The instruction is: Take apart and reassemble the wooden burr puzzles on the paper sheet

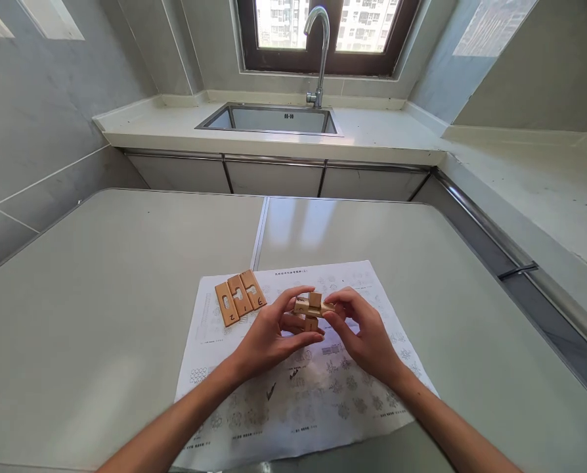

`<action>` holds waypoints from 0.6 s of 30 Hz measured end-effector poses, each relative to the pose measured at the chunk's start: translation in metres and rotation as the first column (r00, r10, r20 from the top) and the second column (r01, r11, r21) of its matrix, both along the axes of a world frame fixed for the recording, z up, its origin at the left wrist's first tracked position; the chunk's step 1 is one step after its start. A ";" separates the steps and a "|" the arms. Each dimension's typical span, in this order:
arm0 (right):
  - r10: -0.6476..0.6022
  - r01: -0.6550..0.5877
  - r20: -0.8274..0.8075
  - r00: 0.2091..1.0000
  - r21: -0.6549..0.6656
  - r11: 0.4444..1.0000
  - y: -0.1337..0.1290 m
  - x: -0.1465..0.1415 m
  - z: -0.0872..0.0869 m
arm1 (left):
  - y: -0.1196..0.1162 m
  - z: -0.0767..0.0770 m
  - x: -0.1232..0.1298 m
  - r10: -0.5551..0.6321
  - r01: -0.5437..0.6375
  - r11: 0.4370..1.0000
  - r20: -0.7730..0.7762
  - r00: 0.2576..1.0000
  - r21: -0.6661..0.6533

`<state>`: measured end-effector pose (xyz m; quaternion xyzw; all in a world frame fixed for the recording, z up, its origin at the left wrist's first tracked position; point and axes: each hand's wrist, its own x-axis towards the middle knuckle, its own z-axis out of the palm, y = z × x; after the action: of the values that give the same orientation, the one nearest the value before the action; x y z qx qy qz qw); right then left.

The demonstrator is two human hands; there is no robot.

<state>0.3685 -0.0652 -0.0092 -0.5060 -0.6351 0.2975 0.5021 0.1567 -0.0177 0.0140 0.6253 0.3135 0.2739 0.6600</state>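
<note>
Several interlocked wooden puzzle pieces (315, 305) are held between my two hands, above a printed sheet. My left hand (278, 326) grips them from the left, its fingers behind and its thumb below. On the right side, my right hand (360, 332) pinches the end of a piece between thumb and fingers. Part of the wood is hidden by the fingers. Left of my left hand, three flat wooden pieces with cutouts and dark numbers lie side by side: the leftmost piece (227, 305), the middle piece (240, 295) and the right piece (253, 289).
The white instruction sheet (224, 407), covered in small diagrams, lies on a pale folding table (101, 295) with a seam. Beyond stands a counter (372, 125) with a sink (274, 130), a curved faucet (323, 56) and a window. A ledge runs along the right.
</note>
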 end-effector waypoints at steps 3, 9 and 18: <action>-0.027 0.025 -0.023 0.999 -0.068 0.997 -0.001 0.000 0.000 | -0.001 0.000 0.001 0.008 -0.008 0.997 -0.003 1.000 0.075; -0.019 0.006 -0.083 0.996 -0.152 0.988 0.000 0.003 0.000 | 0.001 0.000 0.003 0.007 -0.009 0.991 0.015 1.000 0.133; 0.001 -0.014 -0.087 0.996 -0.151 0.988 -0.001 0.002 -0.001 | 0.000 0.006 0.002 -0.020 0.017 0.998 0.052 0.998 0.052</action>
<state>0.3708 -0.0660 -0.0107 -0.5269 -0.5902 0.3683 0.4882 0.1591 -0.0176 0.0201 0.6376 0.2831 0.2920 0.6543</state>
